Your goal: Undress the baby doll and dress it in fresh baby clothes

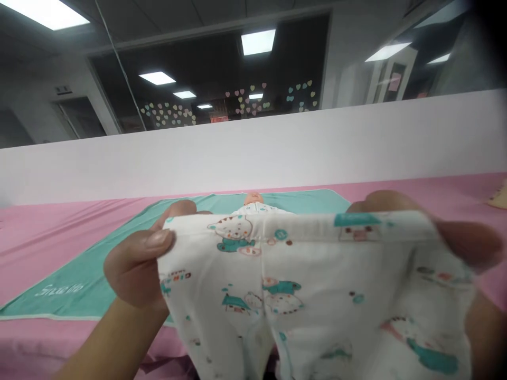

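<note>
White baby pants point(312, 274) printed with small cats and houses are stretched out in front of me by the waistband. My left hand point(146, 258) pinches one end of the waistband, thumb on the near side. At the other end, my right hand point(428, 221) grips the waistband; it is blurred and partly behind the cloth. The legs of the pants hang down past the lower edge of the view. Beyond the waistband lies a baby doll point(254, 198) in a white printed top point(261, 208), its lower body hidden by the pants.
A teal blanket point(91, 274) with white lettering is spread over a pink sheet point(31, 232). Behind them runs a white low wall point(237, 155) with dark glass above it. A beige object point(499, 196) shows at the right edge.
</note>
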Demonstrator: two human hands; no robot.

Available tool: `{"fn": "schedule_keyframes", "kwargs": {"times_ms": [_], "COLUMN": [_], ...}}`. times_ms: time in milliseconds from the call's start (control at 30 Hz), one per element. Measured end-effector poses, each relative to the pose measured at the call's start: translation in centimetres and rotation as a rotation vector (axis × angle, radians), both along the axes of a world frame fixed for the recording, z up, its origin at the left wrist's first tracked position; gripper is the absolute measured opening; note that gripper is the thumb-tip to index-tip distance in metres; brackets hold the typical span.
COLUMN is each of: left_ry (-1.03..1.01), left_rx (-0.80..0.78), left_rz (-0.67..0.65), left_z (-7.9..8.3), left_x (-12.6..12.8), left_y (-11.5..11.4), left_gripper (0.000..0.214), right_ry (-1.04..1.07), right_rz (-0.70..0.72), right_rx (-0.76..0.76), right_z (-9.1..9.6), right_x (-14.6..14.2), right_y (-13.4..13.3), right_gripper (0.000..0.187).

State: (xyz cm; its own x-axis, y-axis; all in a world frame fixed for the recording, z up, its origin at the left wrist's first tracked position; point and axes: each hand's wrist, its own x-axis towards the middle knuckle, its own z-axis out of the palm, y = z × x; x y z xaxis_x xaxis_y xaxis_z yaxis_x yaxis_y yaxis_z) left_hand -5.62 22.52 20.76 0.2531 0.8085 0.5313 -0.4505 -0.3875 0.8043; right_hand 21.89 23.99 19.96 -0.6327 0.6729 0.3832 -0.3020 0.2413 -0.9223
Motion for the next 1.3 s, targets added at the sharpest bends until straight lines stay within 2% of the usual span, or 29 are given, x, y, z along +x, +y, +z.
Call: {"fn": "schedule_keyframes", "kwargs": {"times_ms": [67, 133, 233, 300, 367, 467, 533, 600, 733, 867, 967, 1067, 1200, 1300], "left_ry": [0.128, 0.48, 1.028, 1.149, 1.144, 1.123, 1.101, 1.043, 0.893, 0.815, 0.796, 0.769, 0.762, 0.753], "left_rx": [-0.019, 0.005, 0.123, 0.185, 0.207, 0.243, 0.225, 0.133, -0.17, -0.257, -0.255, -0.207, -0.205, -0.236], "left_rz": [-0.017, 0.02, 0.128, 0.19, 0.287, 0.39, 0.37, 0.331, 0.213, 0.172, 0.146, 0.21, 0.285, 0.31], "left_z": [0.1, 0.2, 0.0, -0.8, -2.0, -4.0, -5.1, -6.1, -8.4, -10.7, -12.1, -13.1, -14.0, -14.3], "left_x": [-0.5, -0.9, -0.7, 0.3, 1.5, 3.1, 3.7, 4.0, 4.5, 5.4, 6.0, 6.3, 6.0, 5.6], "left_y": [0.3, 0.7, 1.4, 2.1, 3.3, 6.0, 7.9, 9.8, 13.2, 15.4, 16.2, 16.5, 16.3, 15.9], "left_gripper": [0.031, 0.028, 0.012, 0.017, 0.028, 0.024, 0.035, 0.04, 0.038, 0.033, 0.033, 0.032, 0.03, 0.031], "right_ry": [-0.075, -0.198, -0.338, -0.369, -0.424, -0.483, -0.457, -0.395, -0.265, -0.187, -0.179, -0.262, -0.437, -0.646], "right_rz": [-0.034, -0.108, -0.242, -0.292, -0.321, -0.378, -0.447, -0.506, -0.557, -0.59, -0.583, -0.549, -0.321, -0.192], "right_rx": [0.074, 0.216, 0.316, 0.314, 0.311, 0.289, 0.247, 0.173, 0.008, -0.14, -0.209, -0.189, -0.195, -0.113], "right_z": [0.1, -0.1, -1.2, -2.4, -3.8, -5.8, -7.1, -8.7, -12.4, -15.1, -15.8, -15.8, -15.2, -14.6], "right_x": [0.0, -0.1, -0.7, -1.6, -2.5, -3.6, -3.8, -3.9, -4.3, -4.4, -3.8, -2.9, -2.4, -2.4], "right_y": [0.3, 1.2, 3.2, 4.6, 6.1, 8.3, 10.0, 11.8, 15.0, 16.6, 16.5, 15.9, 15.1, 14.7], "right_gripper": [0.039, 0.034, 0.044, 0.047, 0.045, 0.046, 0.05, 0.053, 0.054, 0.049, 0.047, 0.049, 0.04, 0.037]}}
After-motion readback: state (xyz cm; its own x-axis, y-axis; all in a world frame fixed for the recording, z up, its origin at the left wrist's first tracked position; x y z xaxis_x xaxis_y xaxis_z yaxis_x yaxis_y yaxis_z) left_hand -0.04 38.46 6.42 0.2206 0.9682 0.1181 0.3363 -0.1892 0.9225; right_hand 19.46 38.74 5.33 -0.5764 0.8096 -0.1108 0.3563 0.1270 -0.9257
